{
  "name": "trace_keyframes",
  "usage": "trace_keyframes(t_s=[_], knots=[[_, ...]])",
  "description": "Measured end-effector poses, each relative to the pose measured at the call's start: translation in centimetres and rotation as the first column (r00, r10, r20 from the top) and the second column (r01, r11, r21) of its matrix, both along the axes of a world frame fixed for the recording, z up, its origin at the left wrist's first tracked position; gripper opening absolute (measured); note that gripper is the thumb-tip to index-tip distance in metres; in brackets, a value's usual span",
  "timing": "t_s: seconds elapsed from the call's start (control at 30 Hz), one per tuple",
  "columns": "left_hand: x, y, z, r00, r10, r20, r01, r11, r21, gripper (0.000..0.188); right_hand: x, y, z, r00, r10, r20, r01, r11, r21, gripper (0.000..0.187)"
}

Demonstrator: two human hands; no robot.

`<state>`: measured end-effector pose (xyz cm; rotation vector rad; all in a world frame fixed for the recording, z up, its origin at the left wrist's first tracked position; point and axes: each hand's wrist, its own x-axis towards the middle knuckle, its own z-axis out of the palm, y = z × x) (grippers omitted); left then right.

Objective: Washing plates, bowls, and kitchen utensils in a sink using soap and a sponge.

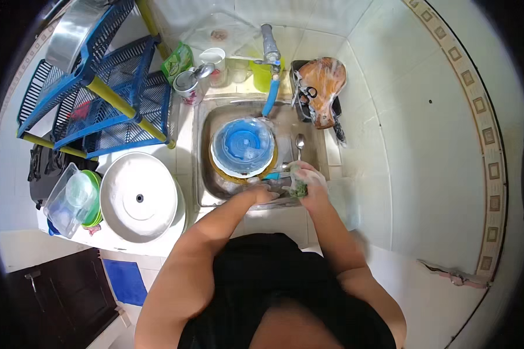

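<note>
Both hands are over the near part of the metal sink (201,125). My right hand (312,181), covered in suds, closes on a green scrubbing pad (298,189). Just beyond its fingers is a metal spoon (300,141); whether the hand touches its handle I cannot tell. My left hand (262,192) is closed low at the sink's near edge, with foam on it; whatever its fingers hold is hidden. Between the hands shows a light-blue piece (272,175), perhaps a handle. Beyond the left hand, a blue basin (242,145) sits on stacked dishes in the sink.
A faucet (269,49) with a blue hose (271,98) rises behind the sink. A soapy wooden board (323,87) leans in a dark container at the back right. Left are a large white round basin (137,195), green bowls (92,198) and a blue rack (113,125).
</note>
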<state>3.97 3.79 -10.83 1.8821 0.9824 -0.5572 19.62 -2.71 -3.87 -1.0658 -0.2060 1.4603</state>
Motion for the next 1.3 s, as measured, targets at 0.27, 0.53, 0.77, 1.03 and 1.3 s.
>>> trace_keyframes(t_s=[0.27,0.53,0.77,1.03,1.3], knots=[[-1.6,-2.1,-1.2,0.906,0.008,0.424,-0.084,0.983,0.161,0.034,-1.9,0.1,1.2,0.977,-0.210,0.025,0.210,0.978,0.001,0.033],[-2.6,-1.7,-1.4,0.888,-0.116,0.446,-0.113,0.883,0.455,0.016,-5.2,-2.6,-1.4,0.077,-0.297,0.952,-0.123,0.945,0.304,0.037],[-1.7,-2.4,1.7,0.865,0.152,0.479,-0.372,0.834,0.407,0.017,-6.5,-3.3,-1.4,0.025,-0.319,0.947,-0.185,0.930,0.318,0.030],[0.1,-2.2,6.9,0.568,0.297,0.768,-0.536,0.841,0.070,0.024,-3.5,2.8,3.0,0.225,-0.091,0.970,-0.102,0.988,0.116,0.022],[-2.5,-1.2,9.3,0.654,0.168,0.738,-0.490,0.838,0.242,0.020,-6.7,2.7,2.3,0.029,-0.599,0.800,-0.356,0.742,0.569,0.016]])
